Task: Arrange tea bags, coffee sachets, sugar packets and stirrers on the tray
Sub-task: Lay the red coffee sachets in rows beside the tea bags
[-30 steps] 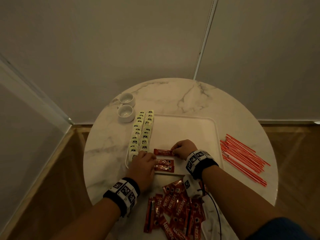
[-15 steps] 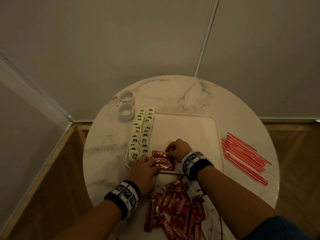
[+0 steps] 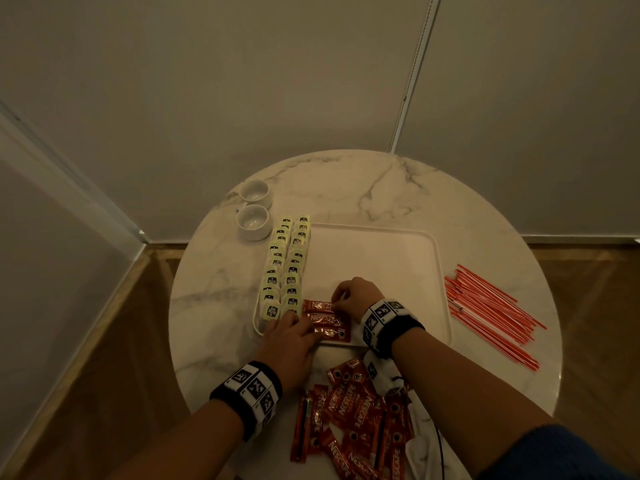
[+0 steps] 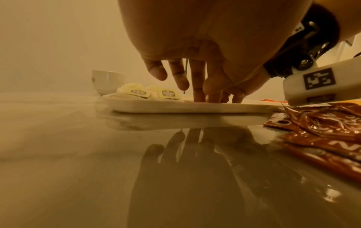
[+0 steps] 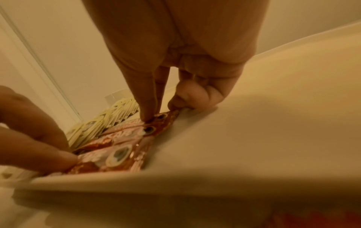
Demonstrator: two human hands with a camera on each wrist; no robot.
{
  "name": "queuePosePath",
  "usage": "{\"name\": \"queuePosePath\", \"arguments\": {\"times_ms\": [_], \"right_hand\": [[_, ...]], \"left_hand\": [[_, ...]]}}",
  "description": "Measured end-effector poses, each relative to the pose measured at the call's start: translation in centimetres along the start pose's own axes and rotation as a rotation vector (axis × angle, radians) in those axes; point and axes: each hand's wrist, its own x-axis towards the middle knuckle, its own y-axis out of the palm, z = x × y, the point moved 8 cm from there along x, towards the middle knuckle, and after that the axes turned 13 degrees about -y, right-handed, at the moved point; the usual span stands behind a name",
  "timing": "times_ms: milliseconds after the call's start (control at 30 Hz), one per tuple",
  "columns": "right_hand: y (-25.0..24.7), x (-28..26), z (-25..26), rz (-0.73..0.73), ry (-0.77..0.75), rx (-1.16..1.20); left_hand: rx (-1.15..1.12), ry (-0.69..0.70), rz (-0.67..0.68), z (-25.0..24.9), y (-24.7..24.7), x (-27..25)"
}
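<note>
Round marble worktop [image 3: 221, 327] carries my white tray [image 3: 381, 251]. Tea bags [image 3: 285, 268] line the tray's 9 o'clock edge; three coffee sachets [image 3: 327, 320] lie at 7 o'clock. My left hand [image 3: 289, 344] presses them with straight fingers; my right hand [image 3: 356, 294] pinches the top sachet's end.

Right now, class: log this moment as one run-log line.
left hand: presses coffee sachets | right hand: pinches top sachet | tray: tea bags rowed
</note>
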Motion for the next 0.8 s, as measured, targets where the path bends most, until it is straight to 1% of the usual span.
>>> {"name": "queuePosePath", "arguments": {"times_ms": [200, 333, 400, 433, 467, 533, 600, 667, 733, 800], "right_hand": [[0.1, -0.1, 0.0, 0.007, -0.006, 0.012], [-0.7, -0.8, 0.1, -0.056, -0.016, 0.053], [-1.5, -1.8, 0.7, -0.087, -0.063, 0.004], [-1.7, -2.5, 1.4, -0.074, -0.103, -0.046], [-1.5, -3.4, 2.3, -0.032, -0.153, -0.100], [0.1, -5.7, 4.0, 0.129, -0.262, -0.199], [2.9, -8.6, 5.3, 0.336, -0.395, -0.320], [5.7, -11.1, 5.7, 0.496, -0.539, -0.517], [7.5, -12.2, 5.3, 0.556, -0.605, -0.676], [7.9, -12.1, 4.8, 0.544, -0.588, -0.723]], "left_hand": [[-0.028, 0.015, -0.019, 0.0, 0.0, 0.1], [-0.039, 0.011, -0.039, 0.2, -0.2, 0.0], [-0.101, -0.001, -0.075, 0.4, -0.6, -0.2], [-0.136, -0.007, -0.112, 0.5, -1.0, -0.3], [-0.165, -0.017, -0.146, 0.6, -1.3, -0.4], [-0.205, -0.039, -0.166, 0.8, -1.8, -0.6], [-0.226, -0.039, -0.126, 0.6, -1.6, -0.6], [-0.256, -0.008, -0.089, 0.2, -1.6, -0.9], [-0.284, 0.028, -0.078, -0.2, -1.5, -1.0], [-0.302, 0.038, -0.066, -0.4, -1.4, -1.1]]}}
